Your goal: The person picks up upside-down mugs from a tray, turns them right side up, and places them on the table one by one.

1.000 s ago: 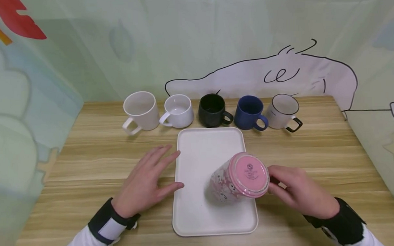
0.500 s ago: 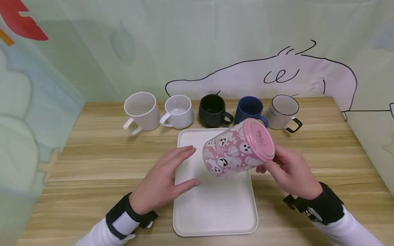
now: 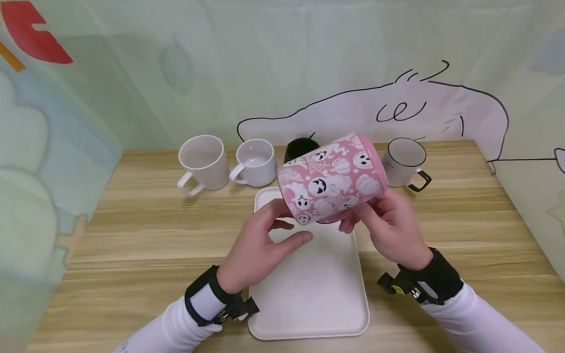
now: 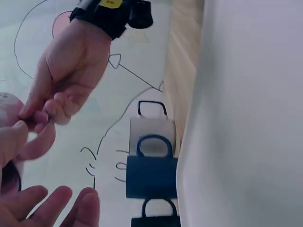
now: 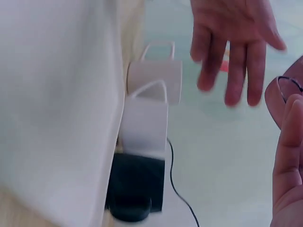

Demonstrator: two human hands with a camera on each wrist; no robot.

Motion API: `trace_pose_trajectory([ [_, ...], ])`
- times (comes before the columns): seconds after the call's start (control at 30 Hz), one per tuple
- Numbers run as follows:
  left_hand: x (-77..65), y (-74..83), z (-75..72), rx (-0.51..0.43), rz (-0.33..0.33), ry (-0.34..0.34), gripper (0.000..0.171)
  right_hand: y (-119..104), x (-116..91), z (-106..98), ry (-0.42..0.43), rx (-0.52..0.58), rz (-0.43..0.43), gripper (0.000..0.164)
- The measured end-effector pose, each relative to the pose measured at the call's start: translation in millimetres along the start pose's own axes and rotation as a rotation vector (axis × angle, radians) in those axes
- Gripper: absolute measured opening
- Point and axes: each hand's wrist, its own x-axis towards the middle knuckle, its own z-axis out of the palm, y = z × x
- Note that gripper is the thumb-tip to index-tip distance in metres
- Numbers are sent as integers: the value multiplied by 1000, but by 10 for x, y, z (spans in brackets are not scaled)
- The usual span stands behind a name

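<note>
Above the white tray (image 3: pixel 308 297), a pink mug (image 3: pixel 331 183) printed with ghosts and pumpkins is tilted onto its side in the head view. Its base points up to the right, its mouth down to the left. My right hand (image 3: pixel 395 230) grips the mug's handle; in the left wrist view the fingers pinch the pink handle (image 4: pixel 40 144). Beside the mouth end is my left hand (image 3: pixel 256 248), thumb and fingers spread. The right wrist view shows that left hand (image 5: pixel 234 28) with fingers extended, apart from the rim. The mug's inside is hidden in the head view.
Along the back of the wooden table (image 3: pixel 145 234) stand a large white mug (image 3: pixel 203 161), a small white mug (image 3: pixel 257 165), a partly covered black mug (image 3: pixel 297 147) and a dark-rimmed mug (image 3: pixel 404 160). The held mug hides the blue mug (image 4: pixel 151 176) from the head view. A printed curtain hangs behind.
The right hand has lifted the pink mug off the tray, moving up and left, and tipped it from upside down onto its side. My left hand has moved right, close to its mouth.
</note>
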Motion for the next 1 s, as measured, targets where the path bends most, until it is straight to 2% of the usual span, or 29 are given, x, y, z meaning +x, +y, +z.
trace_pose_trajectory([
  [0.13,51,35,70,-129,-16,70,48,12,35,109,6,62,64,19],
  [0.23,59,64,100,-213,-33,124,38,23,39,175,20,104,95,18],
  [0.4,66,71,133,-313,-34,162,26,46,47,247,52,187,130,18],
  [0.67,88,65,178,-395,-74,199,23,82,33,327,88,268,182,17],
  [1.0,97,70,186,-459,-75,213,22,90,33,380,102,334,202,21],
])
